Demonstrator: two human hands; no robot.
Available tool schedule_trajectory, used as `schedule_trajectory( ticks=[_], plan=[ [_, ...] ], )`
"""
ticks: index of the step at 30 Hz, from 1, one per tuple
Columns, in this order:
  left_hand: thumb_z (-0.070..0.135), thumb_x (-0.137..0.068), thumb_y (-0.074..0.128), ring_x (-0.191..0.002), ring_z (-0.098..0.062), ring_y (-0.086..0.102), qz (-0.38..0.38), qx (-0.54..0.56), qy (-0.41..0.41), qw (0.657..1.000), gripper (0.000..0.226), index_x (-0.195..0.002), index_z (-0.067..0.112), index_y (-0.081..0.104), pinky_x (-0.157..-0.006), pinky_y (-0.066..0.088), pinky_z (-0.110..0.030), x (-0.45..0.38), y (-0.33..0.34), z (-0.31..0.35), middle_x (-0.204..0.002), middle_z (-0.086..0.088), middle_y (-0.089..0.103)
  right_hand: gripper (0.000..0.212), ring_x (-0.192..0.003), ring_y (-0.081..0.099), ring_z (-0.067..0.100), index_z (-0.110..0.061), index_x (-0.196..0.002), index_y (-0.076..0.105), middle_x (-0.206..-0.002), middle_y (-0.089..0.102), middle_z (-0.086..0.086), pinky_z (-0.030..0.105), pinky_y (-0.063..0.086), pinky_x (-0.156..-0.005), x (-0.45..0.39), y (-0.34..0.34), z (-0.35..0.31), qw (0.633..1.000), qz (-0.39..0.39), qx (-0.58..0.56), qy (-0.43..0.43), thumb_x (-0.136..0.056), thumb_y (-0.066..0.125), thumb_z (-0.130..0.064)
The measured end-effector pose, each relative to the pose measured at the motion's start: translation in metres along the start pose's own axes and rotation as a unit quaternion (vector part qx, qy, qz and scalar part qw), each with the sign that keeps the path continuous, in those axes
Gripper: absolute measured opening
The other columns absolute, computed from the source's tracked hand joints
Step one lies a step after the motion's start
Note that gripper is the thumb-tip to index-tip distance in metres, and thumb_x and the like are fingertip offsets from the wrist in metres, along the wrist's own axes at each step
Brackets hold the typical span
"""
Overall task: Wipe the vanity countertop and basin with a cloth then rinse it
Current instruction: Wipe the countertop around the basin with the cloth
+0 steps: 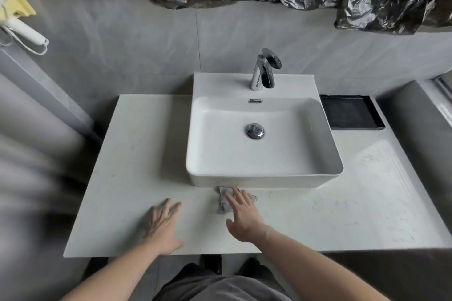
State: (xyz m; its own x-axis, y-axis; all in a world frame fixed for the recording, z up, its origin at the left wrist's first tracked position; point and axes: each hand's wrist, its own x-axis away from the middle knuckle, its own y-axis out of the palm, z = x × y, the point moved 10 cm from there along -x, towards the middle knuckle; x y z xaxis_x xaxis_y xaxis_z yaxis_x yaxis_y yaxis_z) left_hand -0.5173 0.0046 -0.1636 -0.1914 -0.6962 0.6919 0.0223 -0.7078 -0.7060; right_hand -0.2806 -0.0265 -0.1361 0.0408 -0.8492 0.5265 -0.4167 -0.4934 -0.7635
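right hand (241, 212): fingers straight, pressing cloth (223, 203) flat | cloth: on counter (127, 154), just before basin (264, 144) front wall | left hand (162, 223): flat, fingers spread on counter

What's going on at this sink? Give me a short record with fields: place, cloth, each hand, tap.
place: white countertop with a raised basin
cloth: grey cloth, on the countertop right in front of the basin
right hand: right hand flat, fingers on the cloth
left hand: left hand spread flat on bare countertop
tap: faucet, no water visible
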Motion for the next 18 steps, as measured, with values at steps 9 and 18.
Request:
schedule_trajectory(
  ticks=[9,18],
  plan=[
    [0.042,-0.076,0.08,-0.149,-0.043,-0.018,0.016,-0.037,0.009,0.999,0.125,-0.157,0.035,-0.015,-0.123,0.013,-0.053,-0.007,0.012,-0.004,-0.162,0.004,-0.029,0.088,-0.157,-0.006,0.023,-0.023,-0.163,0.001,-0.17,-0.008,0.0,0.039,0.003,-0.128,0.044,0.0,0.116,0.991,0.05,0.013,0.124,-0.093,0.053,-0.038],
    [0.034,-0.079,0.074,-0.15,-0.043,-0.01,0.009,-0.067,-0.008,0.998,0.117,-0.157,0.033,-0.014,-0.118,0.028,-0.049,0.0,0.002,0.005,-0.164,0.003,-0.025,0.092,-0.155,-0.009,0.036,-0.035,-0.161,0.003,-0.169,-0.007,0.005,0.044,0.004,-0.126,0.049,-0.004,0.131,0.978,0.013,-0.037,0.207,-0.087,0.056,-0.048]
  ],
)
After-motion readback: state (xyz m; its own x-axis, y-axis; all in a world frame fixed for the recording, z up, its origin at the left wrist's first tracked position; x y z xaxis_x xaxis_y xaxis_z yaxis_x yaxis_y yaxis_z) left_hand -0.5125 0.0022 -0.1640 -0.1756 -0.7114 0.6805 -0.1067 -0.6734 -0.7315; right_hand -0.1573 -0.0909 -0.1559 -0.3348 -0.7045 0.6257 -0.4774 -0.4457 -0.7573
